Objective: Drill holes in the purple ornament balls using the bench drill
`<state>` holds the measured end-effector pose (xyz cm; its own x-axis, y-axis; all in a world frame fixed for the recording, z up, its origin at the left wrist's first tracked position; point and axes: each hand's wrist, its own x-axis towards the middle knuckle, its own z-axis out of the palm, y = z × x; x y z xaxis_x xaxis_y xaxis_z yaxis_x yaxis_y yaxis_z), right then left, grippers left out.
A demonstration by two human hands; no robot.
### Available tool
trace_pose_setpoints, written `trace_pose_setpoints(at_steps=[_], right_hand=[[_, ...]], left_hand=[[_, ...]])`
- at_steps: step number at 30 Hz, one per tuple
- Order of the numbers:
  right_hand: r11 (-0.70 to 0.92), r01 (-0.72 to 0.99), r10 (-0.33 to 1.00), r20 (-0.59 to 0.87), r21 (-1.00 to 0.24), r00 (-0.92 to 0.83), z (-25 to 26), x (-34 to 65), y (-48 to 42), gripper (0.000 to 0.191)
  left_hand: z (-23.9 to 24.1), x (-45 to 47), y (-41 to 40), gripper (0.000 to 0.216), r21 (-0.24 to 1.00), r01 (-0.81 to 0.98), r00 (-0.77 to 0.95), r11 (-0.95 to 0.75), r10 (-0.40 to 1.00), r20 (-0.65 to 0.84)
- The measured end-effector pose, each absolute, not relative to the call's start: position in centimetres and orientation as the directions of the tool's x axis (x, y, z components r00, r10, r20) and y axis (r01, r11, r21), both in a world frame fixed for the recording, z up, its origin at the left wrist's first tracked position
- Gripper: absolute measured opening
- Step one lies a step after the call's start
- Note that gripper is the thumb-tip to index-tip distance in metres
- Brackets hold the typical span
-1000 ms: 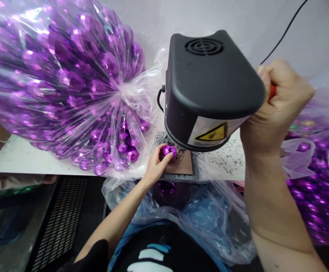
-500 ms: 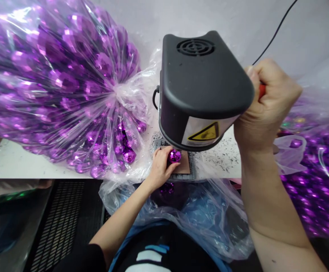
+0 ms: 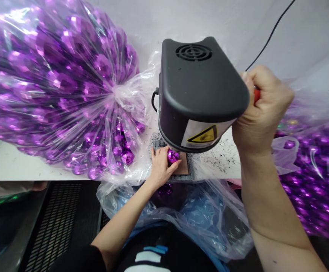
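My left hand (image 3: 162,166) is closed on a small purple mirrored ball (image 3: 173,156), fingers and thumb at its side. The ball is on or just above a brown square pad (image 3: 183,168), under the front of a black machine head (image 3: 201,87). That head has a round vent on top and a yellow warning label (image 3: 202,134). At its right side, my right hand (image 3: 262,94) wraps round a red handle (image 3: 257,95). The machine head hides whatever part is above the ball.
A big clear bag of purple mirrored balls (image 3: 53,83) lies on the left of the white table (image 3: 0,162). Another bag of purple balls (image 3: 320,181) stands at the right. Dark flakes litter the tabletop. An open plastic bag (image 3: 204,215) hangs below the front edge.
My right hand and the red handle have come slightly down and left, and the machine head's top sits a little lower. My left hand keeps the ball at nearly the same spot.
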<state>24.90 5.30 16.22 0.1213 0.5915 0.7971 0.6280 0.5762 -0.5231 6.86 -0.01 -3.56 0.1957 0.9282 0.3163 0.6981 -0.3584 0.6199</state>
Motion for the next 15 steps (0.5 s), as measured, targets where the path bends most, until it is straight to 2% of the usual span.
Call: trace_pose_setpoints(at_steps=[5, 11, 15], right_hand=[[0.537, 0.661, 0.605, 0.785, -0.524, 0.131, 16.0, 25.1, 4.9, 0.041], [0.536, 0.682, 0.59, 0.799, -0.498, 0.119, 16.0, 25.0, 4.5, 0.035], [0.525, 0.737, 0.516, 0.848, -0.426, 0.122, 15.5, 24.9, 3.7, 0.029]], left_hand=[[-3.6, 7.0, -0.4, 0.042, 0.623, 0.69, 0.219, -0.369, 0.927, 0.305], [-4.0, 7.0, -0.1, 0.042, 0.713, 0.624, 0.198, -0.319, 0.948, 0.25], [-4.2, 6.8, 0.0, 0.038, 0.751, 0.586, 0.226, -0.303, 0.952, 0.208]])
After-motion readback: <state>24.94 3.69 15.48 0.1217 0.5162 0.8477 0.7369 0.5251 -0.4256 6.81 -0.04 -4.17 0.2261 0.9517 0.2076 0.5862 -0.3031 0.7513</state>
